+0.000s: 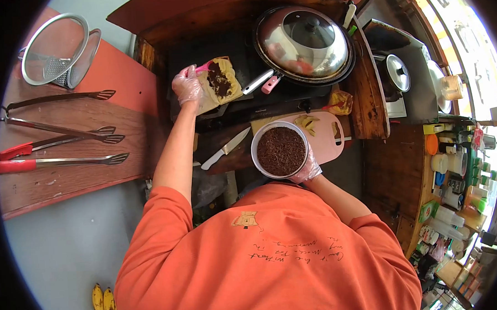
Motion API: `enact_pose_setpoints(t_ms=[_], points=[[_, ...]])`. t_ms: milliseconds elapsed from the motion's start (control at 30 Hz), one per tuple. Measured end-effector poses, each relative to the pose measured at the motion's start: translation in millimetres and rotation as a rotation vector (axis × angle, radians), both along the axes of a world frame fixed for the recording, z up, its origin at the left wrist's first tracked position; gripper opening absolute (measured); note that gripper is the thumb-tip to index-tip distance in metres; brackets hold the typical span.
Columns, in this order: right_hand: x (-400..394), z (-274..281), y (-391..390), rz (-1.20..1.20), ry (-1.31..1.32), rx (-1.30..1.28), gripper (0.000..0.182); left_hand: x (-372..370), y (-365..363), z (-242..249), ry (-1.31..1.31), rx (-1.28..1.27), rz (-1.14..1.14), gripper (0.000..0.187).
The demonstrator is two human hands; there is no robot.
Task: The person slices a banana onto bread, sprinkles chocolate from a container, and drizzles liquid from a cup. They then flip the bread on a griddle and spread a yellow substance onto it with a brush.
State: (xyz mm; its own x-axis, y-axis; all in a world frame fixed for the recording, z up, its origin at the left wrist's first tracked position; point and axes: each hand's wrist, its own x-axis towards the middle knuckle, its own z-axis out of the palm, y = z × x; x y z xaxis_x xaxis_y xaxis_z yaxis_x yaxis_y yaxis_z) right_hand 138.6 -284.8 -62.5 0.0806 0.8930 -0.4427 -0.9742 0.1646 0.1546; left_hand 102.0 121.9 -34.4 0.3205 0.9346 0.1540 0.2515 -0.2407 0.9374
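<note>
Holds a pink spreader [203, 67] in the gloved left hand [187, 85], grip clamped on its handle, at a bread slice [218, 81] smeared dark, over the black stove [244, 58]. Cups a white tub [280, 149] of dark sprinkles in the gloved right hand [309, 169], grip clamped on its side, just beside the pink cutting board [328, 143] and near a knife [226, 147] on the desk [243, 158].

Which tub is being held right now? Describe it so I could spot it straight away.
Start at the big lidded pan, then drop to the pink cutting board below it. Overlapping that board's left edge is a round white tub full of dark brown sprinkles, cupped from beneath by a gloved hand.
</note>
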Motion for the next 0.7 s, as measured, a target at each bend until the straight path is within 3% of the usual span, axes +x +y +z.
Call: enact_pose_setpoints(t_ms=[200, 433, 567, 633, 700], points=[[-0.7, -0.6, -1.2, -0.025, -0.056, -0.049, 0.07, -5.5, -15.0, 1.5, -0.069, -0.128, -0.045, 0.018], [1.4, 9.7, -2.1, 0.013, -0.054, -0.002, 0.068, 6.8, -13.2, -6.7, -0.024, 0.016, -0.037, 0.017], [1.0, 7.9, -2.5, 0.004, -0.07, -0.057, 0.066, 13.3, -7.8, -4.7, -0.013, -0.049, -0.04, 0.017], [1.2, 6.9, -4.1, 0.003, -0.078, -0.07, 0.066, 17.4, 11.5, -24.9, 0.054, 0.29, -0.031, 0.019], [1.1, 5.4, -5.3, 0.024, -0.114, -0.058, 0.064, 19.0, 17.4, -26.1, 0.072, 0.321, -0.022, 0.019]])
